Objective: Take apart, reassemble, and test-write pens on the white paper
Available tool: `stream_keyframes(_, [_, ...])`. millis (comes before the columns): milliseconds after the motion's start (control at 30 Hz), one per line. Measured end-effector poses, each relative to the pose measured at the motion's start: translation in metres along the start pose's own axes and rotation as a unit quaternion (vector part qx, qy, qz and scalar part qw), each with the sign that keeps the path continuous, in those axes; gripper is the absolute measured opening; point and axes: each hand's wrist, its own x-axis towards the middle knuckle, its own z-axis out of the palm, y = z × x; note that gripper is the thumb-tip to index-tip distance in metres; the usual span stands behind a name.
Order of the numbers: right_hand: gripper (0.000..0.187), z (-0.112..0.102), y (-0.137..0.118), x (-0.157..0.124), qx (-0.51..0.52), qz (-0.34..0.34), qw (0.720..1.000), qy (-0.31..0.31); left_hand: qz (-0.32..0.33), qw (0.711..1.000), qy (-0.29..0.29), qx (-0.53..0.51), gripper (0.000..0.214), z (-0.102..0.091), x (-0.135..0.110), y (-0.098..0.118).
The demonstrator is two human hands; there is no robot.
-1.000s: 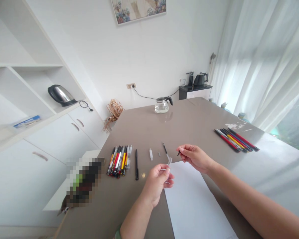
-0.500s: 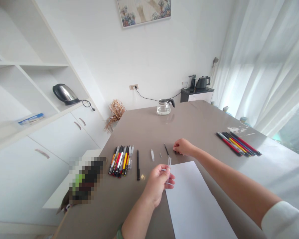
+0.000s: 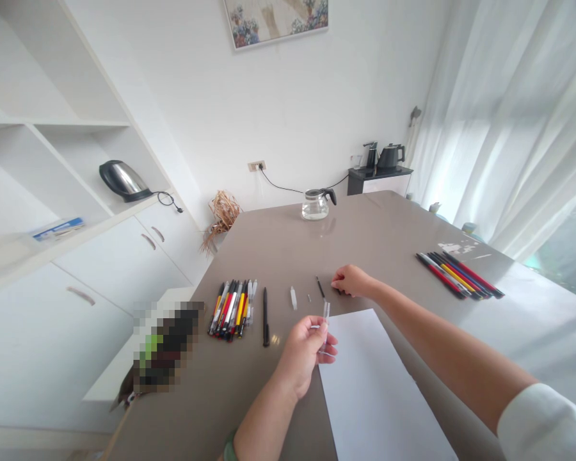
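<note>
My left hand is closed around a clear plastic pen barrel, held upright above the left edge of a white sheet of paper. Farther off, my right hand has its fingers pinched at the tabletop on a small black piece, mostly hidden by the fingertips. Between the hands lies a dark pen refill. To its left are a tiny spring, a clear pen tip section and a black pen.
A bunch of assorted pens lies on the left of the table; another row of pens is at the right. A glass pot with clear liquid stands at the far edge. Cabinets flank the left side.
My right hand has shifted very slightly left along the tabletop, still pinched. My left hand keeps the clear barrel in nearly the same place.
</note>
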Motion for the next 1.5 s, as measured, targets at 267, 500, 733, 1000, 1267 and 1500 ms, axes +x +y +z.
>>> stream_keyframes(267, [0.013,-0.002,-0.001,-0.002,0.018,-0.007,1.0,-0.003,-0.004,1.0,-0.003,-0.002,0.028,0.001,0.0,0.0])
stream_keyframes(500, [0.012,-0.005,-0.008,-0.009,0.049,-0.012,0.999,0.011,0.001,1.0,-0.006,-0.004,0.028,0.0,0.0,-0.002])
stream_keyframes(733, [0.033,-0.006,-0.031,-0.057,0.107,-0.045,0.991,0.061,0.001,1.0,-0.011,-0.007,0.031,0.0,0.0,0.0])
stream_keyframes(1000, [0.025,0.014,-0.04,-0.121,0.423,-0.034,0.904,-0.053,0.006,0.998,-0.017,-0.062,0.049,0.003,0.0,0.003])
stream_keyframes(1267, [0.013,0.009,-0.026,-0.116,0.636,0.063,0.764,-0.085,0.007,0.995,-0.001,-0.096,0.053,0.002,0.002,0.004])
stream_keyframes(1500, [0.025,0.016,-0.03,-0.121,0.517,0.026,0.848,-0.113,-0.024,0.997,-0.048,-0.055,0.043,0.002,0.001,0.004])
